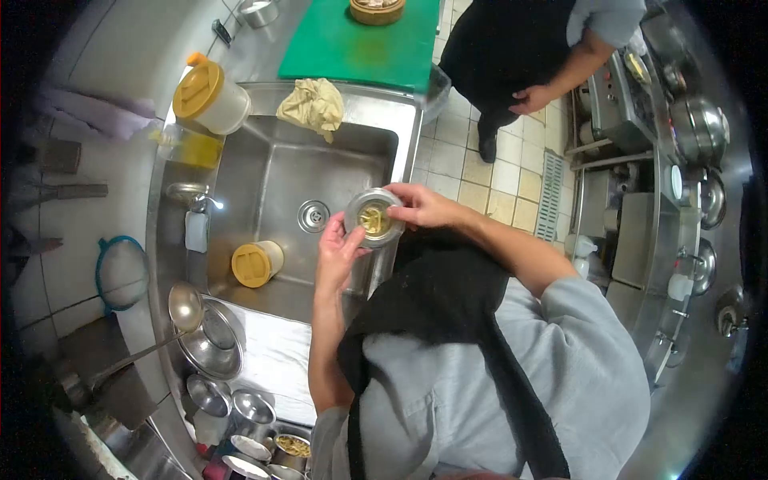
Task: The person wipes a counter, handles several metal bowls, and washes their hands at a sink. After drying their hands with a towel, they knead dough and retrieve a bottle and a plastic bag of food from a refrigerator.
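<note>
Both hands hold a small round metal bowl point(374, 218) over the right edge of the steel sink point(280, 168). Pale yellow pieces lie inside it. My left hand point(340, 248) grips the bowl's lower left side, with the thumb on the rim. On the bowl's right side is my right hand point(420, 208), its thumb reaching over the rim and its other fingers partly hidden. A yellow-lidded container point(256, 264) lies in the sink to the left.
A crumpled yellowish cloth point(314, 106) rests on the sink's far edge, beside a green board point(360, 48). Another yellow-lidded container point(212, 98) stands at the far left corner. Metal bowls point(212, 340) sit at near left. A co-worker point(512, 48) stands beyond, at the right.
</note>
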The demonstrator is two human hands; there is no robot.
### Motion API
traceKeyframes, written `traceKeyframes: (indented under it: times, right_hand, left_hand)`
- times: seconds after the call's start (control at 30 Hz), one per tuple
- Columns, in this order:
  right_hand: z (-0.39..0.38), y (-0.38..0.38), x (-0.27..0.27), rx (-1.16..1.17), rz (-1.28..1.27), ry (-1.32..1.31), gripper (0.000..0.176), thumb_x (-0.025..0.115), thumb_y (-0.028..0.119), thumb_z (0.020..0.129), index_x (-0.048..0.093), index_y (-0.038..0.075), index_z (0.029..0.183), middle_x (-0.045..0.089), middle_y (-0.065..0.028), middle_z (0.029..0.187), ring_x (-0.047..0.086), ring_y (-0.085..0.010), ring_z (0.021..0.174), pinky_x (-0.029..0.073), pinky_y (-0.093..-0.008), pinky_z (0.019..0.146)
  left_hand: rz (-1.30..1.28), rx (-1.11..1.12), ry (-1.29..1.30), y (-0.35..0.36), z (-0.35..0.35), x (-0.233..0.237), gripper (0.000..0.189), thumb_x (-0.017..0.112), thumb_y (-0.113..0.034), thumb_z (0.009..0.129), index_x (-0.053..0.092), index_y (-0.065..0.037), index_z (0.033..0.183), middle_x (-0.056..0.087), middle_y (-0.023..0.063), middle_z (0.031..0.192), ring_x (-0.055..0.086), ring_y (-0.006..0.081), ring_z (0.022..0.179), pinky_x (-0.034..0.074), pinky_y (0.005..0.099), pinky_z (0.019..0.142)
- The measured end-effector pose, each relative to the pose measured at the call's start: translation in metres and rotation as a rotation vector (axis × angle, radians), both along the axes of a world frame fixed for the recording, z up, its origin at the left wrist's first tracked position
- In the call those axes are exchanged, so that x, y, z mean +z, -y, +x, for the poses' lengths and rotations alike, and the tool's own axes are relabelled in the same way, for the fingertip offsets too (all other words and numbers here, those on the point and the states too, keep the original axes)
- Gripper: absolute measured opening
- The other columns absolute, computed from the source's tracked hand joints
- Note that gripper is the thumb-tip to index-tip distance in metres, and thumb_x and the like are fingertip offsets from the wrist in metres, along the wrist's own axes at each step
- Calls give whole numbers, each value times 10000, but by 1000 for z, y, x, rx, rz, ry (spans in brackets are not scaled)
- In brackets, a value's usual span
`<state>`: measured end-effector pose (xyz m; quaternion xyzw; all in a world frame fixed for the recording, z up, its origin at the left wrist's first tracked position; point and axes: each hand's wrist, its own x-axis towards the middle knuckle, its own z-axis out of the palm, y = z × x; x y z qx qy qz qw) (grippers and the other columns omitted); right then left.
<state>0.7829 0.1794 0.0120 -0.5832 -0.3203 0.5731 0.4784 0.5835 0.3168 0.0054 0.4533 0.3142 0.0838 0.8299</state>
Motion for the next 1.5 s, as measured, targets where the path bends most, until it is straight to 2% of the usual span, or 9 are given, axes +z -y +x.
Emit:
traceKeyframes:
  times: [0.3, 0.53, 0.8, 0.87, 0.93, 1.0, 1.27, 1.37, 1.5]
  right_hand:
    - [87, 63, -45, -478, 30, 195, 350, 613, 170, 949, 552, 0, 1249, 658, -25, 890, 577, -78, 635, 493, -247, 525]
    - [197, 79, -139, -863, -244, 205, 315, 566, 141, 919, 565, 7, 1205, 613, -49, 786, 553, -106, 566, 460, -251, 459]
    - [346, 32, -198, -702, -125, 524, 343, 587, 155, 869, 573, -74, 1126, 646, -158, 873, 645, -272, 818, 538, -383, 775]
    - [378, -5, -126, -810, -226, 302, 339, 590, 153, 868, 578, -68, 1126, 655, -185, 875, 653, -250, 743, 558, -377, 709]
    - [396, 3, -212, -896, -54, 330, 323, 584, 160, 867, 587, -63, 1101, 652, -202, 831, 653, -223, 646, 550, -374, 571]
    - [419, 23, -276, -200, -350, 779, 305, 577, 166, 866, 590, -69, 1061, 643, -201, 774, 646, -210, 573, 520, -361, 472]
    - [356, 73, -168, -733, -526, 267, 318, 602, 164, 919, 581, -34, 1167, 658, -123, 894, 624, -150, 729, 511, -314, 607]
    - [378, 72, -145, -957, -165, -40, 327, 584, 120, 953, 535, 4, 1255, 641, -96, 1008, 546, -91, 600, 538, -251, 562]
    - [358, 5, -41, -693, -15, -10, 277, 601, 90, 937, 568, 15, 1202, 672, -48, 922, 477, -22, 541, 429, -183, 445]
  left_hand:
    - [91, 159, -207, -15, -16, -9, 522, 626, -199, 989, 421, -64, 1449, 490, 134, 1409, 560, 243, 1212, 518, 386, 960]
    - [18, 508, -481, 15, -86, -45, 487, 643, -259, 980, 473, -43, 1381, 568, 73, 1186, 590, 197, 1046, 495, 346, 907]
    - [103, 665, -768, 99, -69, 30, 404, 607, -265, 997, 531, -31, 1317, 602, 103, 1184, 608, 203, 1026, 499, 318, 889]
    - [113, 665, -779, 106, -64, 40, 403, 609, -268, 995, 534, -34, 1315, 604, 104, 1195, 610, 205, 1031, 499, 315, 887]
    - [169, 639, -789, 104, -60, 51, 403, 611, -270, 994, 536, -37, 1313, 605, 104, 1206, 611, 207, 1036, 498, 313, 885]
    - [189, 639, -783, 92, -50, 54, 402, 613, -273, 992, 539, -40, 1311, 606, 105, 1218, 613, 209, 1042, 498, 310, 882]
    - [184, 679, -745, 42, 1, 40, 233, 595, -220, 996, 589, -29, 1130, 525, -24, 811, 478, 71, 686, 450, 232, 627]
    - [89, 691, -639, 17, 49, 26, 387, 628, -257, 988, 584, -14, 1286, 630, 100, 1161, 622, 165, 1078, 539, 277, 877]
    - [219, 456, -382, -16, 113, 11, 343, 570, -211, 1021, 578, 7, 1285, 636, 112, 1217, 648, 187, 1074, 557, 310, 902]
